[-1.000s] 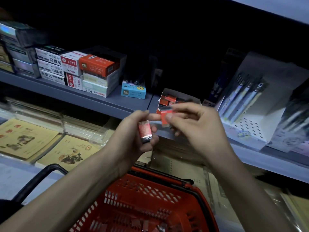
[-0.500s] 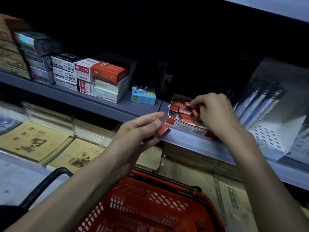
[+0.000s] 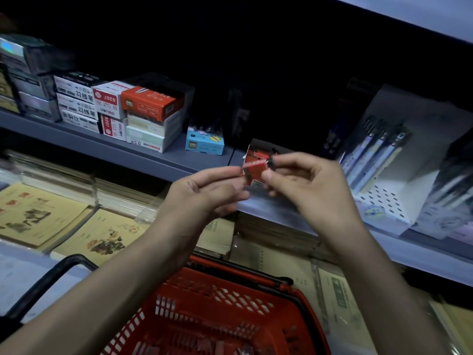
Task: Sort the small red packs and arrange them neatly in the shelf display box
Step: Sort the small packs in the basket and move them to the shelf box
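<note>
I pinch a small red pack between the fingertips of both hands, just in front of the shelf display box. My left hand grips its left end and my right hand grips its right end with thumb and forefinger. The display box stands on the grey shelf with red packs inside; my hands hide most of it. More small packs lie in the bottom of the red shopping basket below my arms.
Stacked stationery boxes and a small blue box stand on the shelf to the left. A white pen display stands to the right. Yellow notebooks lie on the lower shelf. The basket's black handle is at lower left.
My right hand has come out of the display box and back to the left hand. Both hands now hold the pack that the left hand held alone.
</note>
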The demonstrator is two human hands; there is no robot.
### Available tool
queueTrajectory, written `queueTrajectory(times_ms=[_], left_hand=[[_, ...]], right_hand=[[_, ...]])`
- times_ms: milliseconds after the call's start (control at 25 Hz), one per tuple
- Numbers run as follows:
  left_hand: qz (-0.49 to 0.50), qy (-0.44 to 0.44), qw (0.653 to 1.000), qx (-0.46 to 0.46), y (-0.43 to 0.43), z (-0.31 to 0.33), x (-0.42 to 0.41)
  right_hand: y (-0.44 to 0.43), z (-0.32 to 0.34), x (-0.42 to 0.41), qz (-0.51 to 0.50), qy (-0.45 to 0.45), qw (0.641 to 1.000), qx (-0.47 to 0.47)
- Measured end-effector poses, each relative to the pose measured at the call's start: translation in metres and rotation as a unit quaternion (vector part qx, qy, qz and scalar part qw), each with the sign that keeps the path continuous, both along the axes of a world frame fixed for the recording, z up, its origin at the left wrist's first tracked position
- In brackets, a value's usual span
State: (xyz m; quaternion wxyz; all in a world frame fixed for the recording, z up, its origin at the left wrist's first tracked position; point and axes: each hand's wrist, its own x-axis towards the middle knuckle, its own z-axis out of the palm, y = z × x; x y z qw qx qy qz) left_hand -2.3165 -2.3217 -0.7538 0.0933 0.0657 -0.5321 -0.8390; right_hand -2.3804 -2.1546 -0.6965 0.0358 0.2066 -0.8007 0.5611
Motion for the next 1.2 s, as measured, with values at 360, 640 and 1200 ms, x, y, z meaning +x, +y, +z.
queueTrajectory(times_ms=[360, 640, 1200], left_hand=[[0.055, -0.026, 0.995, -0.079, -0.006, -0.006, 0.004], [0.054, 0.046, 0.952, -0.298, -0.002, -0.016, 0.006], [-0.107, 0.027, 0.574, -0.811, -0.011, -0.106, 0.073]], right_hand=[[-0.003, -0.012, -0.061, -0.105, 0.226, 0.852, 0.46], [0.027, -0.019, -0.012, -0.067, 0.239, 0.912, 0.325], [0.075, -0.127, 0.095, 0.081, 0.144, 0.867, 0.47]])
